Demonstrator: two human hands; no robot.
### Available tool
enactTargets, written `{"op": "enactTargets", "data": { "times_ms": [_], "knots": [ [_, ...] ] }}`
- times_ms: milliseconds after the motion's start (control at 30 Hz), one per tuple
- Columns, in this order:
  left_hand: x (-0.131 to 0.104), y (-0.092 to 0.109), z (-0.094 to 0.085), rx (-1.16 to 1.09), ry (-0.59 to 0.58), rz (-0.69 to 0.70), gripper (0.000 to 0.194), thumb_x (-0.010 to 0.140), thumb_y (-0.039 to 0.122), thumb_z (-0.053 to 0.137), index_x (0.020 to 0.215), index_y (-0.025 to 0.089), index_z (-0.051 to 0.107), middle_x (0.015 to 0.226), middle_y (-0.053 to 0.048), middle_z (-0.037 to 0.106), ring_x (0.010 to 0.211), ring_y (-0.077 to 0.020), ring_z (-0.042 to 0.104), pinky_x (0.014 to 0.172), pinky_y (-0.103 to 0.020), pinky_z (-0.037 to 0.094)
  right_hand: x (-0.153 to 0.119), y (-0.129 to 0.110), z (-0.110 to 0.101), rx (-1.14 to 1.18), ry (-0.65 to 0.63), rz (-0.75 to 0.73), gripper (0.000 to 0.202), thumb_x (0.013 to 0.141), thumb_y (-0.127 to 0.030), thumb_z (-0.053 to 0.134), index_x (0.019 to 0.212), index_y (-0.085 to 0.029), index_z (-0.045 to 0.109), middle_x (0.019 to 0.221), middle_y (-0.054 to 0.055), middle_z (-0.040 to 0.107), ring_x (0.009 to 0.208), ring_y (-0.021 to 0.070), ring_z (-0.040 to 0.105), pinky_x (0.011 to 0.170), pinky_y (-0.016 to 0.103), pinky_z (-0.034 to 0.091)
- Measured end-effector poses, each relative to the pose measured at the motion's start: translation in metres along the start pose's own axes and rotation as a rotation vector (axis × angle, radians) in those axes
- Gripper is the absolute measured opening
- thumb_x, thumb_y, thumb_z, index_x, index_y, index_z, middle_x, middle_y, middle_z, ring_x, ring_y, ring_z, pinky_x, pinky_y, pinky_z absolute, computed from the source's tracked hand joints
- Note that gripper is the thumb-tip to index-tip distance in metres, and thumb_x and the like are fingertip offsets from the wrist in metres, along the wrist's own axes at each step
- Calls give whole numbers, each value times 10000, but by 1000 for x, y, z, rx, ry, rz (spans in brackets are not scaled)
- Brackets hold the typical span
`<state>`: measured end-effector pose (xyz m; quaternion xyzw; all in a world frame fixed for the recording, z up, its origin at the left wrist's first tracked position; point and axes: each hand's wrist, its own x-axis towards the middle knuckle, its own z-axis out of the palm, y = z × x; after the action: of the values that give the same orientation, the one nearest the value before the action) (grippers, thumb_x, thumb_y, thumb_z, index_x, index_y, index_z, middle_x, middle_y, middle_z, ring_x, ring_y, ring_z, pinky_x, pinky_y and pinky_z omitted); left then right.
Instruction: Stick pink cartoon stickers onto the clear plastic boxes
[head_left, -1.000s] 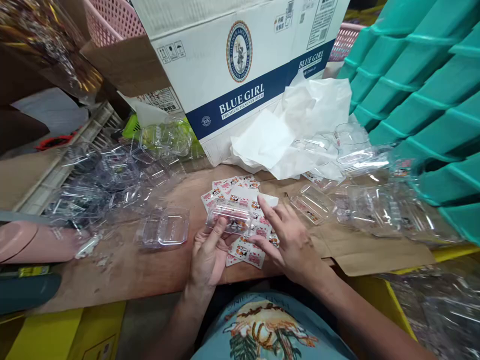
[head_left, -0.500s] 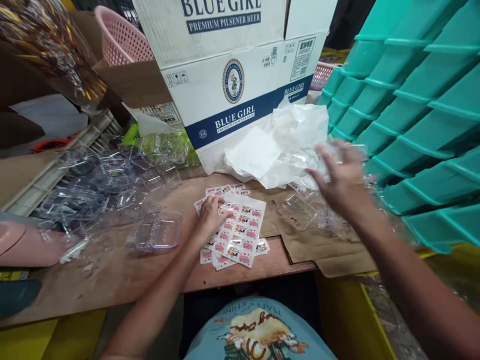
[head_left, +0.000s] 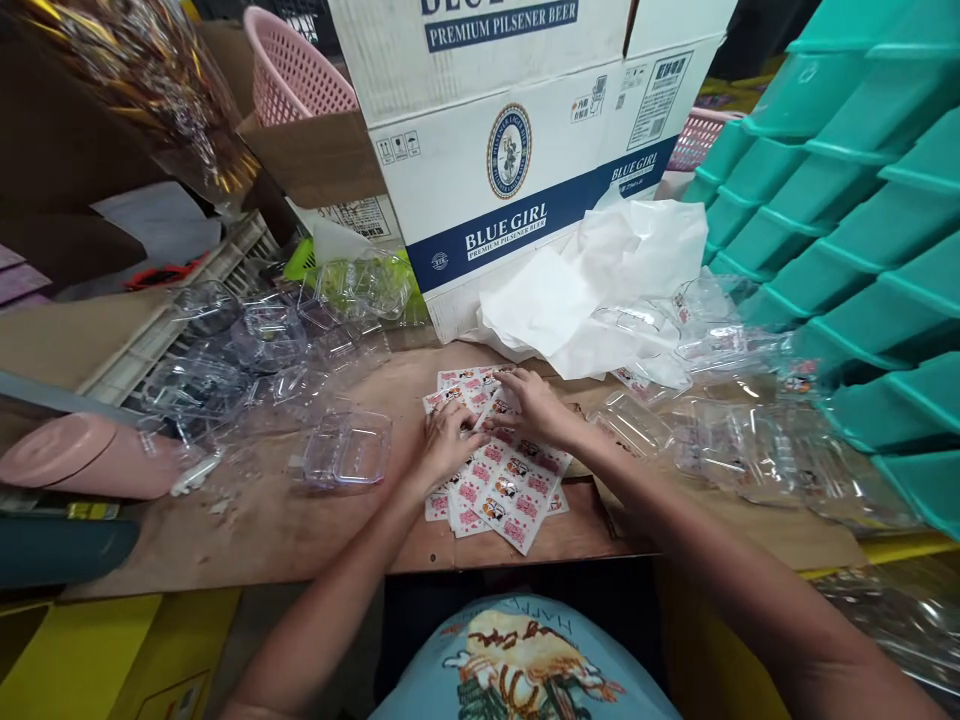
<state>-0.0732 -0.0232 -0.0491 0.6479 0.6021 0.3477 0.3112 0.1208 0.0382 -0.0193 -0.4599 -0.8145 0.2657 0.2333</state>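
A small pile of sticker sheets [head_left: 517, 490], printed with pink designs and little cartoon figures, lies on the table in front of me. My left hand [head_left: 450, 445] rests on the left of the pile, fingers curled and thumb pressed against the top sheet. Over the upper part of that sheet is my right hand [head_left: 536, 410], its thumb and forefinger apart and touching the paper. The top sheet lies at a slant. Just left of my left hand sits a clear plastic box [head_left: 347, 448]. Another clear box [head_left: 631, 422] stands right of my right hand.
Clear plastic boxes [head_left: 202, 385] are heaped on the left, near a pink bottle [head_left: 90, 455]. More clear boxes [head_left: 750, 445] lie right. Behind are crumpled white paper [head_left: 540, 300] and a beer carton [head_left: 450, 170]. Green bins [head_left: 847, 190] are stacked at right.
My right hand has let go of a clear box at the right and come back to the sticker sheets. The top sheet has turned to a slant. The view has shifted.
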Motion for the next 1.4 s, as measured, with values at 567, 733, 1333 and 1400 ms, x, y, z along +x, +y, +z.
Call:
{"op": "enactTargets", "data": {
  "times_ms": [567, 733, 1333, 1400],
  "knots": [
    [-16, 37, -16, -746, -26, -78, 208, 797, 330, 759, 948, 188, 783, 924, -33, 718, 907, -162, 627, 864, -276, 489, -34, -46, 6, -53, 316, -343, 152, 951, -226, 586, 895, -190, 723, 825, 86, 691, 793, 222, 542, 728, 363, 475],
    [-21, 36, -10, -646, 32, -27, 193, 799, 314, 753, 954, 204, 790, 931, -29, 693, 908, -158, 601, 869, -289, 485, -25, -30, 4, 224, 360, -101, 147, 894, -224, 623, 766, -203, 692, 736, 34, 677, 671, 166, 584, 637, 308, 477],
    [-18, 21, -6, -365, 234, -37, 292, 798, 379, 726, 1008, 179, 752, 1063, -101, 688, 1025, -252, 621, 955, -410, 491, -17, -19, -12, 609, 625, 53, 264, 905, -396, 613, 833, -182, 749, 761, 49, 706, 690, 179, 630, 626, 306, 505],
    [-16, 24, -8, -242, 316, 2, 287, 796, 406, 733, 989, 194, 752, 1076, -103, 655, 1098, -272, 576, 1019, -427, 447, -20, -22, -18, 581, 715, 10, 221, 910, -380, 623, 885, -209, 759, 840, 56, 693, 784, 195, 632, 696, 334, 519]
  ]
}}
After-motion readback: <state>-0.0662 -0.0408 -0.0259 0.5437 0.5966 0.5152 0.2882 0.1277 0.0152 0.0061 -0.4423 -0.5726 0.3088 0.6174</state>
